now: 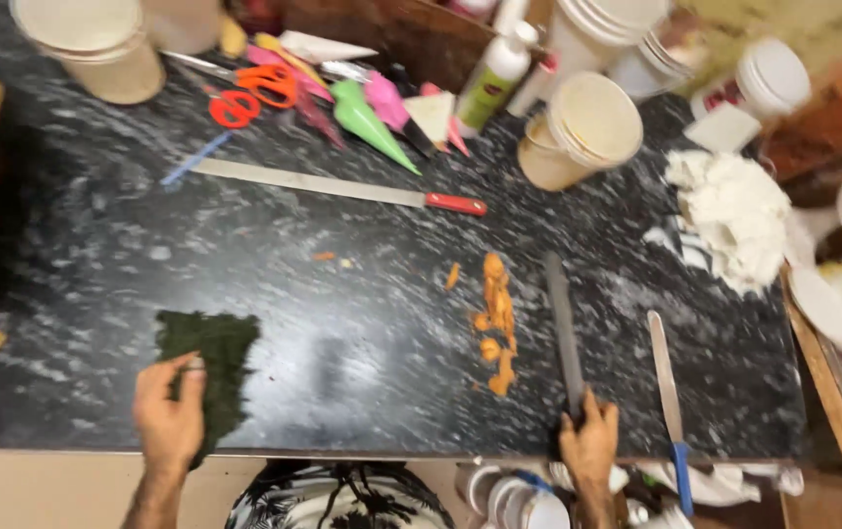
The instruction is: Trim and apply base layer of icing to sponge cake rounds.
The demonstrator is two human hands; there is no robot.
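Note:
My left hand (170, 416) rests on a dark green cloth (215, 353) lying flat near the front edge of the black marble counter (342, 294), fingers pinching it. My right hand (589, 441) grips the handle of a long dark spatula (563, 323), whose blade lies on the counter pointing away from me. Smears of orange icing (495, 323) sit just left of that blade.
A blue-handled palette knife (668, 392) lies right of my right hand. A long red-handled knife (342, 186), orange scissors (249, 93), green and pink piping bags (372, 113), tubs (582, 132) and crumpled white tissue (734, 220) fill the back and right.

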